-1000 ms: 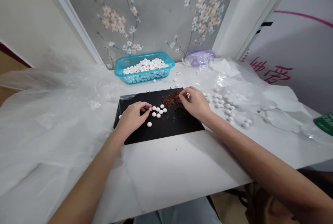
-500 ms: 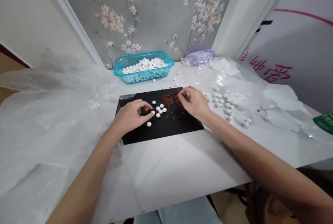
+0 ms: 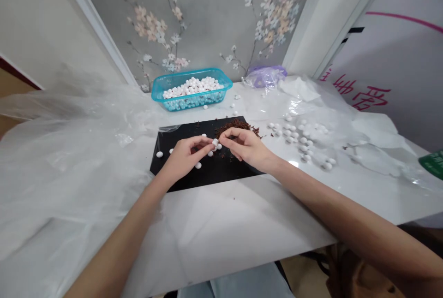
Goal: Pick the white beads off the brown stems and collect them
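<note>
My left hand (image 3: 188, 156) holds a small white bead (image 3: 215, 142) between thumb and fingertips, above a black board (image 3: 194, 182). Close beside it, my right hand (image 3: 246, 148) is pinched, its fingertips nearly at the bead. Whatever is between those fingertips is too small to make out. Beneath and around the hands, several loose white beads lie on the board, one of them a white bead (image 3: 198, 165) below my left thumb. A heap of reddish-brown flakes (image 3: 233, 125) sits at the board's far right, partly hidden by my right hand.
Behind the board stands a blue plastic basket (image 3: 159, 92) full of white beads. More white beads (image 3: 292, 134) are scattered on the white table (image 3: 221, 229) to the right. Clear plastic sheeting (image 3: 86, 159) covers the left side. A purple item (image 3: 266, 76) under plastic lies at the back.
My right hand has come left and nearer from the brown flakes to meet my left hand. The left hand has moved slightly right and now pinches a bead.
</note>
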The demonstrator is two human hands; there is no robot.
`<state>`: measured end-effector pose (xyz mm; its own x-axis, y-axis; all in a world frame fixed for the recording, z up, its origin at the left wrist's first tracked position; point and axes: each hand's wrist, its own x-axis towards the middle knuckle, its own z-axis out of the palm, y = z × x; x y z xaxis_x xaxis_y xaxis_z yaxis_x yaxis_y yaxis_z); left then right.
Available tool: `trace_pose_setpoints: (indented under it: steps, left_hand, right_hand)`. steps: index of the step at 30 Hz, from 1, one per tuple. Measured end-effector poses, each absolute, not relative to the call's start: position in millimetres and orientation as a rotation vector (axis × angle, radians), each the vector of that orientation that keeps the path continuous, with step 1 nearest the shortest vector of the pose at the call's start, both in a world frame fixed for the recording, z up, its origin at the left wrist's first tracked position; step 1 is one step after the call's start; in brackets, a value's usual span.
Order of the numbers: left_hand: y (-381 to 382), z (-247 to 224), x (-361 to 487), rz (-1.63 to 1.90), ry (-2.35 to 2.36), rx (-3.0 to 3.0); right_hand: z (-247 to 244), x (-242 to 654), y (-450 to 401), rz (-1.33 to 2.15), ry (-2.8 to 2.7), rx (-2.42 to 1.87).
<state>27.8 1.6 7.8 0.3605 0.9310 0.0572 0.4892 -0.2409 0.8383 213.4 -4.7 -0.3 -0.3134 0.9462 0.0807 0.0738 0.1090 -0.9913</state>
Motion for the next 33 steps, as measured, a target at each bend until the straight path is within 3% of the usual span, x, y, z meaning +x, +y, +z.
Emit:
trace_pose_setpoints:
  steps: [10, 16, 25, 33]
  left_hand:
    - [-3.5, -1.5, 38.4, 1.068, 1.163, 1.404]
    - [-7.1, -2.2, 47.2, 1.035, 1.111, 1.113]
    - [-5.6, -6.9, 43.6, 1.027, 1.058, 1.159]
    - [-5.5, -8.2, 44.1, 1.063, 1.037, 1.177]
  right_hand:
    - [-3.6, 212.3, -6.6, 1.196, -1.539, -0.994]
    - [-2.0, 207.9, -12.6, 1.098, -1.472, -0.919]
    - [-4.4, 208.0, -12.4, 1.058, -1.527, -0.894]
    - [-5.5, 206.3, -13.3, 1.266, -1.376, -0.802]
